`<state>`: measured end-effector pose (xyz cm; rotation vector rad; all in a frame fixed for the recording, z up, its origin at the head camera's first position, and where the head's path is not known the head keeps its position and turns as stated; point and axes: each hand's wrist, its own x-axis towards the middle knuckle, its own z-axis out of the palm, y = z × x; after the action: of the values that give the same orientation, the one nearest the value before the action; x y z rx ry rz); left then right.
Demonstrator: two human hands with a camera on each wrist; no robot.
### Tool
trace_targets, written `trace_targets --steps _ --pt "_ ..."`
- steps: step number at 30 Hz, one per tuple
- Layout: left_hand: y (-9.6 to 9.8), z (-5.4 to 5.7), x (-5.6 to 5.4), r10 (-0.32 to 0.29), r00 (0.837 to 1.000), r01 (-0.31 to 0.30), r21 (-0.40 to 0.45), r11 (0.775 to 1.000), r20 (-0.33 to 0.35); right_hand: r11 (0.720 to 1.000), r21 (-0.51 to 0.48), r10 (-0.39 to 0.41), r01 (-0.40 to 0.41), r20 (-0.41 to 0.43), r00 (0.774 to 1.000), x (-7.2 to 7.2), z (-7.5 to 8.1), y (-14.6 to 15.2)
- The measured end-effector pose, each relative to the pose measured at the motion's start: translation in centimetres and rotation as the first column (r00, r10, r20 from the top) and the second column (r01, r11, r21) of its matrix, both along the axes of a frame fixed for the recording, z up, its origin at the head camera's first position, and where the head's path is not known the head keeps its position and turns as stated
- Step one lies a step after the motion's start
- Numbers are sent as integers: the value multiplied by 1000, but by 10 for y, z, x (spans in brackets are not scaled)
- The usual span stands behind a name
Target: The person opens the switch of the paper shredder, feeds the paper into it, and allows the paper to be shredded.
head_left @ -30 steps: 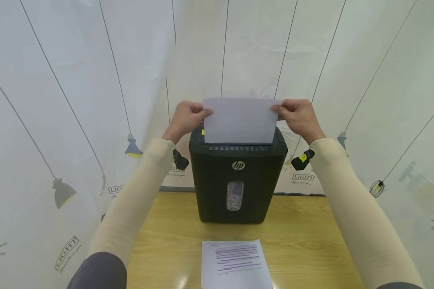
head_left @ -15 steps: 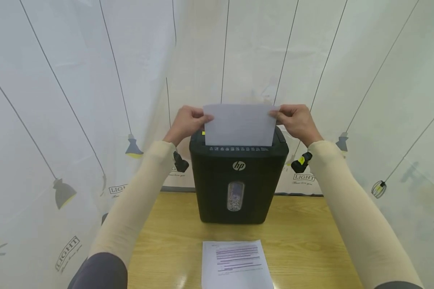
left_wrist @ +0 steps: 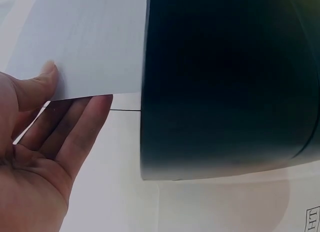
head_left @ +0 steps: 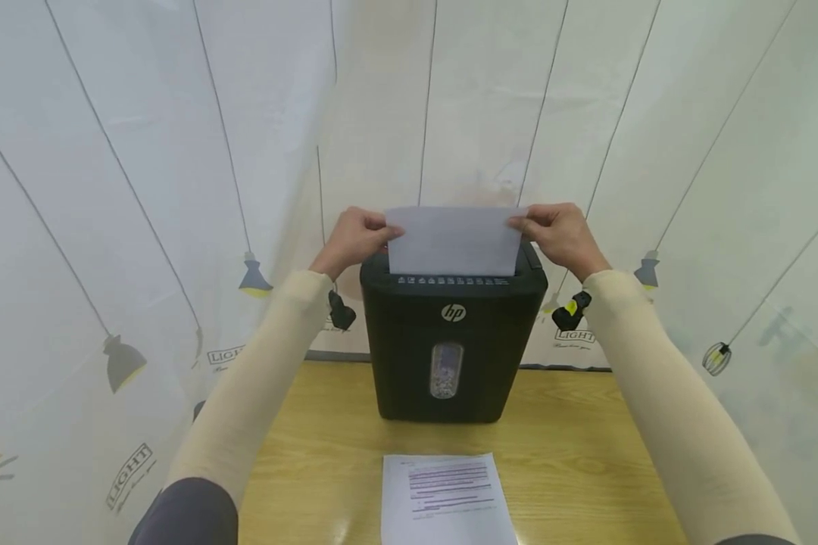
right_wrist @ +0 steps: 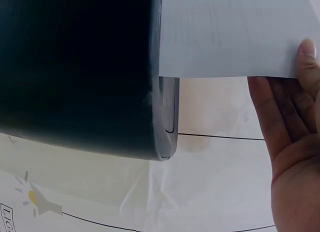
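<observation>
Together, hands pinch smooth paper; the boxy shredder seems plastic.

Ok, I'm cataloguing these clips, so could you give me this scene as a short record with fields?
machine: black hp machine, upright on the wooden table
window: clear window in its front, pale bits showing inside
sheet: white sheet, standing up from the machine's top, lower edge hidden
left grip: pinches the sheet's left edge, thumb in front
right grip: pinches the right edge, thumb in front
papers: printed page with marked lines, lying before the machine
backdrop: pale sheeting printed with lamps
</observation>
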<state>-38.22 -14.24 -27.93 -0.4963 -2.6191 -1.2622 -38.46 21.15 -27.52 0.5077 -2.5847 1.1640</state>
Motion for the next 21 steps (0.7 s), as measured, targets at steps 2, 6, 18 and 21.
trace_targets --steps 2,6,18,21 --pt "1 1 -1 -3 1000 3 -11 1000 -3 1000 2 -7 7 -4 1000 0 0 1" --pt "1 1 -1 10 1000 -10 -19 1000 -4 1000 11 -15 15 -15 1000 0 -2 0" --pt "2 -4 -1 7 999 -5 -37 999 44 998 65 -18 17 20 1000 3 -5 4" --pt "2 -6 -1 14 997 -10 -58 998 78 997 82 -9 5 39 999 3 -6 5"
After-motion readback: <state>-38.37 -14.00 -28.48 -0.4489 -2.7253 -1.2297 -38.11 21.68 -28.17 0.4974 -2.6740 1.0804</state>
